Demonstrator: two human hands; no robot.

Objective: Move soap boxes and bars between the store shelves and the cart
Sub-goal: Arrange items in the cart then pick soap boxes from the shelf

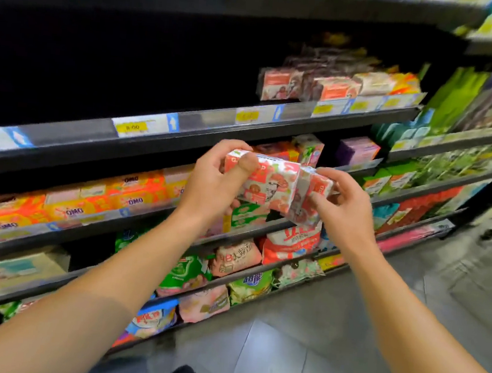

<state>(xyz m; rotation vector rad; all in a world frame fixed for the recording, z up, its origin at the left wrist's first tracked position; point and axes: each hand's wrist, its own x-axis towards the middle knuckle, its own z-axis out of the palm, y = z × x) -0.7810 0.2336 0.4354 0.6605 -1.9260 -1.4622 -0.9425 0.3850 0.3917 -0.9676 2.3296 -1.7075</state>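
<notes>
At frame centre, the left hand (215, 180) grips one soap box (264, 182) and the right hand (346, 208) another (313, 197); neither is shelved yet, no cart visible.

The two soap boxes (264, 185) are white with coral-red panels and printed pictures; the OMO packs (136, 193) are orange and yellow; shelf price tags (136, 127) are yellow on white; the shelves (214, 129) are black.

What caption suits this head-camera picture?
Left hand and right hand each hold a pink soap box before store shelves.
</notes>
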